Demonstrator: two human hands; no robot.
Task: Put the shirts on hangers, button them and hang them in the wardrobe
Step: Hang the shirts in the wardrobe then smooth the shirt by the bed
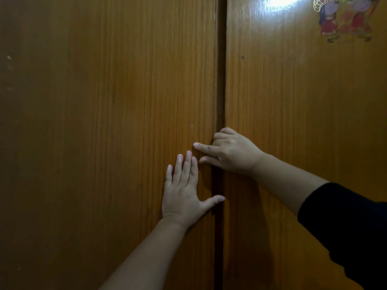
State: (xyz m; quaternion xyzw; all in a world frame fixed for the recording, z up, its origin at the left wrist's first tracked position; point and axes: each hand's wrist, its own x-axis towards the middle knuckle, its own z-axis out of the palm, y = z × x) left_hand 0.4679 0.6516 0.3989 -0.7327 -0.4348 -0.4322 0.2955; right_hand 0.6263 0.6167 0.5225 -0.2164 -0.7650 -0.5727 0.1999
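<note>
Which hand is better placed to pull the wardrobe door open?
The right hand: its fingers curl into the gap between the doors at the right door edge. The left hand lies flat on the left door.

Two wooden wardrobe doors (109,122), a dark gap (219,91) between them; sticker (345,19) on right door.

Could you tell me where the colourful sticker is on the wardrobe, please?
In the head view, the sticker sits at the top right corner, high on the right door, beside a bright light reflection.
</note>
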